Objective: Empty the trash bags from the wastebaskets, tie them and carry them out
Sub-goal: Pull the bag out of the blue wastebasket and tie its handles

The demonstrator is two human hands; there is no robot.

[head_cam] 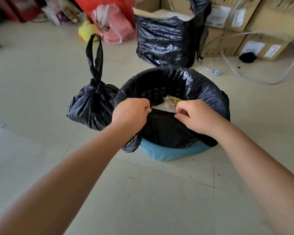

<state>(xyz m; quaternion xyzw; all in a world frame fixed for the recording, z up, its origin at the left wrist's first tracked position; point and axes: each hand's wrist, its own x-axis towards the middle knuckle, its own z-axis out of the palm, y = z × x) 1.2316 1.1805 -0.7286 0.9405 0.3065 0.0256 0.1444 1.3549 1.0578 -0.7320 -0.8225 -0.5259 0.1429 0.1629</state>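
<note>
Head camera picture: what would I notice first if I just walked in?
Two hands, the left hand and right hand, pinch the near edge of the black bag lining the blue wastebasket in the middle. A tied black bag sits on the floor just left of it.

1. Two arms of one person enter from the bottom edge, one on each side.
2. Both forearms are bare along their whole visible length; no sleeve, cuff or fabric shows.
3. The left hand (131, 114) is bare, with no glove.
4. The right hand (196, 116) is also bare, with no glove.
5. Neither wrist carries a watch, band or bracelet.
6. The visible fingers (182, 109) carry no rings.
7. The nails are too small and blurred to tell apart.
8. The rest of the person's body is outside the picture.
</note>
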